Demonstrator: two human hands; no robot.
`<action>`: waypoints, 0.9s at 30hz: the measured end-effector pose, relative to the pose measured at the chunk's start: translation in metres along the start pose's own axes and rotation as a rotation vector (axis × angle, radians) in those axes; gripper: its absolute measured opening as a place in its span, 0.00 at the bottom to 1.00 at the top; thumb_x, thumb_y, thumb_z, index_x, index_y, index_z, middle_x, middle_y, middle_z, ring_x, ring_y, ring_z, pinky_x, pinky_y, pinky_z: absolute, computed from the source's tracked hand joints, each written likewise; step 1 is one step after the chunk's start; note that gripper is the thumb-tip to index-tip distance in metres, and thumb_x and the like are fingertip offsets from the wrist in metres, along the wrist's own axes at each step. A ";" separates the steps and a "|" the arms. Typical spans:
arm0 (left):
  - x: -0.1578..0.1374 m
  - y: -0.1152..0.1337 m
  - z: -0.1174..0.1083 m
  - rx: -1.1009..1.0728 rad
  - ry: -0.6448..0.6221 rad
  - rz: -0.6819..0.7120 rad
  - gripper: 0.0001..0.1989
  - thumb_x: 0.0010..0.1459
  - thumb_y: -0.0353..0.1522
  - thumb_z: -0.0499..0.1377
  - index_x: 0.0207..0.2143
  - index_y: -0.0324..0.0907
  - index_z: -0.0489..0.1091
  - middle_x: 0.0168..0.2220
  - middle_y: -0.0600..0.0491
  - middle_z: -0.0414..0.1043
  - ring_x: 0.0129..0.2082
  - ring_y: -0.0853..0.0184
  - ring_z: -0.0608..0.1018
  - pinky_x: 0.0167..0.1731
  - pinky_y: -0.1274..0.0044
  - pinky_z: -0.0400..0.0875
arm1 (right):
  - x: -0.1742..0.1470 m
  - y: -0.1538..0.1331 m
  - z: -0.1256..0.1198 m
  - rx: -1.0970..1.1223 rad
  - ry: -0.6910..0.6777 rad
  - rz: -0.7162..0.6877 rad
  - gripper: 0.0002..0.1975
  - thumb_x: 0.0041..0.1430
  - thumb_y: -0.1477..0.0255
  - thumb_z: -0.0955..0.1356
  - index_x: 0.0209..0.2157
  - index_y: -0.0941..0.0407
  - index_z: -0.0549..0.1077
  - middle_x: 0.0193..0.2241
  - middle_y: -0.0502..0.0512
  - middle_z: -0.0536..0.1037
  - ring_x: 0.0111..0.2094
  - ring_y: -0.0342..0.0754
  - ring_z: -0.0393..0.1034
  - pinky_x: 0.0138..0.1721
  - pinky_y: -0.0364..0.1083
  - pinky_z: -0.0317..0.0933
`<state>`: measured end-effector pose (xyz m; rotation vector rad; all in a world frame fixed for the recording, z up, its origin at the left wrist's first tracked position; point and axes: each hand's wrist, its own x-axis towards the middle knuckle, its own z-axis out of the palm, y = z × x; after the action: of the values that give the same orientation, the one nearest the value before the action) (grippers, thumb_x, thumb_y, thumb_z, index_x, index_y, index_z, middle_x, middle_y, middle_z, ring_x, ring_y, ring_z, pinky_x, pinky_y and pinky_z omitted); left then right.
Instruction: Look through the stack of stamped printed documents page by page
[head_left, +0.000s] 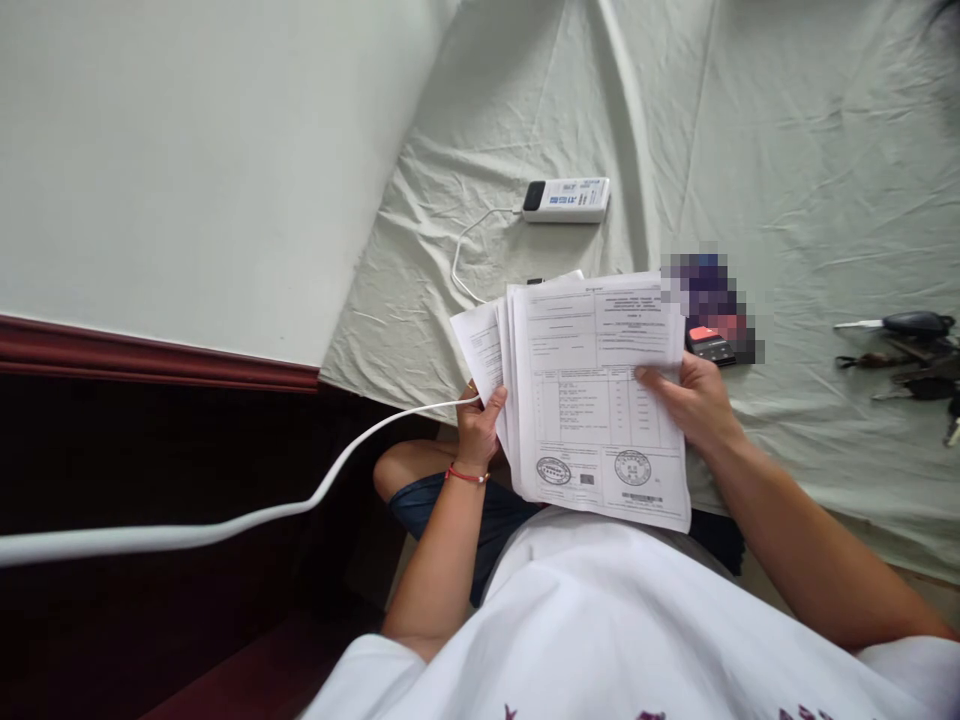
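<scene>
A stack of printed papers (570,400) is held up in front of my white shirt, its top sheet showing a table and two round stamps. My left hand (478,430) grips the stack's left edge, thumb on the front and fingers behind. Several sheets fan out on that side. On the right edge, my right hand (694,400) pinches the papers with its thumb lying on the top sheet. The fingers behind the papers are hidden.
A white power bank (568,201) with a plugged-in cable (459,240) lies on the pale cloth (465,150). Keys (911,350) lie at the right, and a partly blurred dark item (712,310) sits beyond my right hand. A thick white cable (225,535) crosses the lower left.
</scene>
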<state>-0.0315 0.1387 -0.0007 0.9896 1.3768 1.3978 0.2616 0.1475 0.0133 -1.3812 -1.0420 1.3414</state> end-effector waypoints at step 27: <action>-0.002 0.009 0.001 -0.014 0.003 -0.047 0.19 0.54 0.44 0.72 0.43 0.44 0.79 0.44 0.49 0.83 0.46 0.57 0.83 0.49 0.69 0.78 | -0.005 -0.008 0.006 0.215 0.203 -0.005 0.15 0.52 0.66 0.74 0.42 0.53 0.80 0.43 0.57 0.84 0.42 0.59 0.81 0.45 0.60 0.77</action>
<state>-0.0311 0.1377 0.0087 0.9406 1.3820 1.3728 0.2555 0.1453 0.0222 -1.3208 -0.7433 1.2413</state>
